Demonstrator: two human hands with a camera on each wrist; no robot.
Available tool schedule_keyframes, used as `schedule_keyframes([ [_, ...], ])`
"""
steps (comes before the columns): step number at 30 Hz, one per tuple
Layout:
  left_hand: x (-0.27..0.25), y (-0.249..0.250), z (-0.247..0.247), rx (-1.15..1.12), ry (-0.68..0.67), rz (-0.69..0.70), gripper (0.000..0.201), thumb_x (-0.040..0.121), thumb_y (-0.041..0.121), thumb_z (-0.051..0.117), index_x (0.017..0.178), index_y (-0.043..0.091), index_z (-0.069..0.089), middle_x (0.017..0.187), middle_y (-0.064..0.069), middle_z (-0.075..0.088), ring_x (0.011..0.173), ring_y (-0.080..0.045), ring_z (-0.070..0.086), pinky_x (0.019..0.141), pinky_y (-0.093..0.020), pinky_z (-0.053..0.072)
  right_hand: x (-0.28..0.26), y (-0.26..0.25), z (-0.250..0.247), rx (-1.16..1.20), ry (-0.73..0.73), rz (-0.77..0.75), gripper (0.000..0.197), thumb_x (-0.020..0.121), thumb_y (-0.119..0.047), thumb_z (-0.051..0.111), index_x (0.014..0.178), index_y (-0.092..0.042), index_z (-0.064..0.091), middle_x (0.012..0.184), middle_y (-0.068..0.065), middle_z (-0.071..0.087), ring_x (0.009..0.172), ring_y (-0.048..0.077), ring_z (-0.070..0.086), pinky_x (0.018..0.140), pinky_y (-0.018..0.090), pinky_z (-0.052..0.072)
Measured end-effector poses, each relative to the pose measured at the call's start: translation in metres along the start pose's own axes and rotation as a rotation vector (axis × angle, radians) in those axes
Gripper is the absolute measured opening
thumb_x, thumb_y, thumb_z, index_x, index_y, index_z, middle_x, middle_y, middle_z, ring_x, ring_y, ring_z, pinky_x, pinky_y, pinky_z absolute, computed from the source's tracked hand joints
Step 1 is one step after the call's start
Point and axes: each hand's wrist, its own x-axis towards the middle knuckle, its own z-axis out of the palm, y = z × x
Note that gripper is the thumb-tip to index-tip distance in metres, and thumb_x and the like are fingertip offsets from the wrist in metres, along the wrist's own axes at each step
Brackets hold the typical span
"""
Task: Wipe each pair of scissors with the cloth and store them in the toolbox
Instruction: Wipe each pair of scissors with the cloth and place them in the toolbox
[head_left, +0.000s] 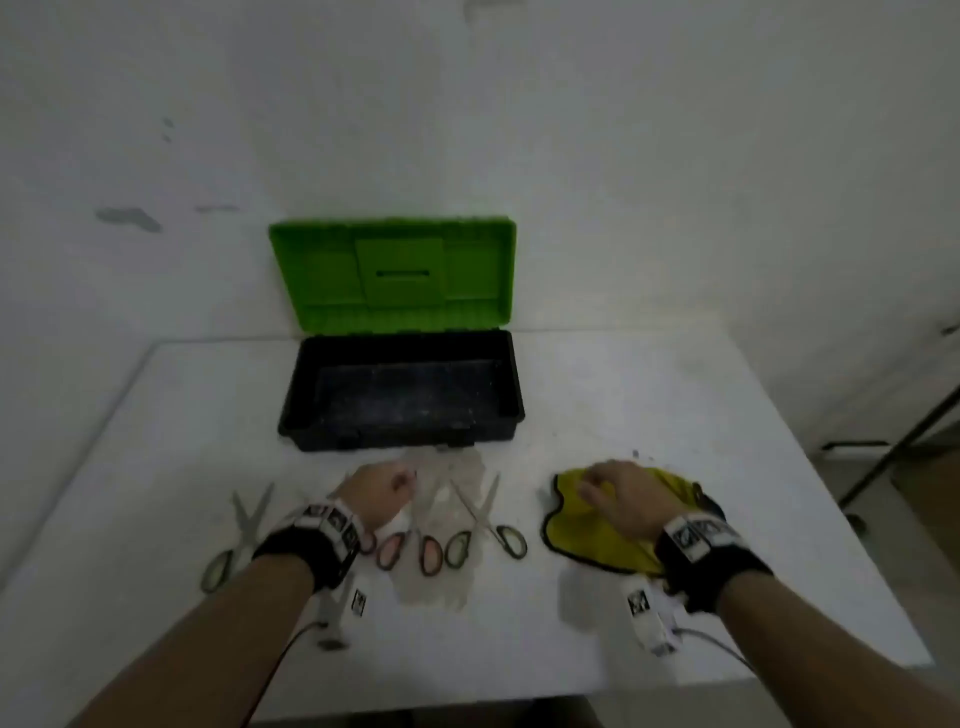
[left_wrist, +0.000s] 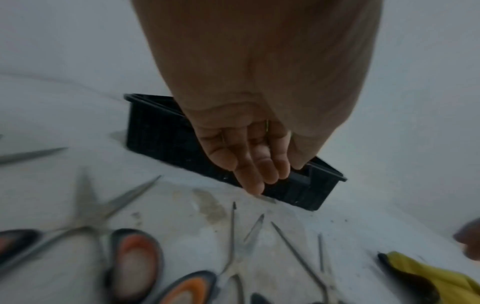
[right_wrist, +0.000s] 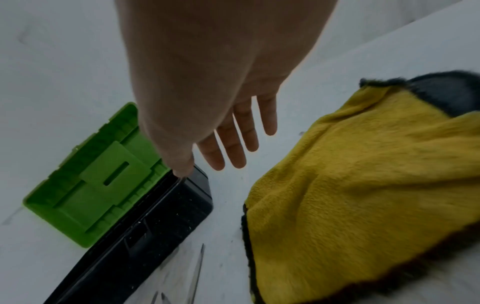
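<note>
Several pairs of scissors lie open in a row near the table's front. One green-handled pair (head_left: 244, 525) is at the left, a red-handled pair (head_left: 415, 540) (left_wrist: 135, 263) in the middle, and another green-handled pair (head_left: 483, 514) to its right. My left hand (head_left: 400, 480) (left_wrist: 254, 164) hovers over the red-handled ones, fingers loosely curled, holding nothing. A yellow cloth (head_left: 587, 530) (right_wrist: 363, 185) with dark edging lies to the right. My right hand (head_left: 589, 483) (right_wrist: 233, 144) is over its far left part with straight fingers. Behind stands the black toolbox (head_left: 395, 436) (right_wrist: 155, 236), its green lid (head_left: 395, 275) raised and nothing seen inside.
The white table (head_left: 675, 405) stands against a white wall, with its left and right edges in view. A pale stain (head_left: 441, 582) marks the top under the middle scissors. A dark metal stand (head_left: 904, 441) rises off the right side.
</note>
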Motion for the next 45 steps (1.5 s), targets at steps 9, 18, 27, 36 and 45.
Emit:
schedule_keyframes([
  [9, 0.053, 0.044, 0.047, -0.032, 0.112, 0.236, 0.015, 0.099, 0.034, 0.056, 0.100, 0.025, 0.067, 0.092, 0.009, 0.066, 0.083, -0.011, 0.063, 0.074, -0.026, 0.049, 0.053, 0.025, 0.035, -0.043, 0.207, -0.105, 0.047, 0.092, -0.060, 0.043, 0.113, -0.025, 0.065, 0.105, -0.005, 0.066, 0.101, 0.018, 0.056, 0.092, 0.041, 0.047],
  [18, 0.045, 0.040, 0.086, 0.080, 0.293, 0.273, 0.016, 0.098, 0.031, 0.057, 0.095, 0.020, 0.068, 0.093, 0.003, 0.065, 0.086, -0.016, 0.061, 0.076, -0.028, 0.047, 0.034, 0.040, 0.071, -0.073, 0.334, -0.098, 0.044, 0.091, -0.058, 0.047, 0.115, -0.025, 0.064, 0.112, -0.002, 0.064, 0.107, 0.020, 0.055, 0.096, 0.043, 0.046],
  [27, -0.009, 0.033, 0.120, 0.238, 0.307, 0.093, 0.024, 0.098, 0.028, 0.053, 0.096, 0.011, 0.070, 0.096, -0.008, 0.070, 0.086, -0.026, 0.065, 0.073, -0.030, 0.050, -0.019, 0.043, 0.085, -0.197, 0.250, 0.002, 0.041, 0.097, -0.035, 0.051, 0.136, -0.023, 0.050, 0.132, 0.004, 0.059, 0.116, 0.026, 0.057, 0.096, 0.036, 0.048],
  [36, 0.003, 0.038, 0.135, 0.384, 0.276, 0.025, 0.026, 0.096, 0.025, 0.053, 0.100, 0.007, 0.070, 0.102, -0.012, 0.069, 0.090, -0.029, 0.067, 0.066, -0.031, 0.046, 0.003, 0.035, 0.085, -0.255, 0.306, -0.004, 0.024, 0.094, -0.036, 0.056, 0.111, -0.024, 0.068, 0.114, 0.005, 0.066, 0.099, 0.027, 0.062, 0.090, 0.041, 0.052],
  [45, 0.001, 0.041, 0.132, 0.401, 0.266, 0.016, 0.016, 0.092, 0.024, 0.057, 0.089, 0.012, 0.066, 0.089, -0.004, 0.065, 0.074, -0.023, 0.062, 0.060, -0.030, 0.046, 0.004, 0.048, 0.076, -0.100, 0.502, -0.029, 0.019, 0.093, -0.036, 0.058, 0.095, -0.026, 0.074, 0.098, 0.001, 0.072, 0.092, 0.025, 0.065, 0.082, 0.039, 0.054],
])
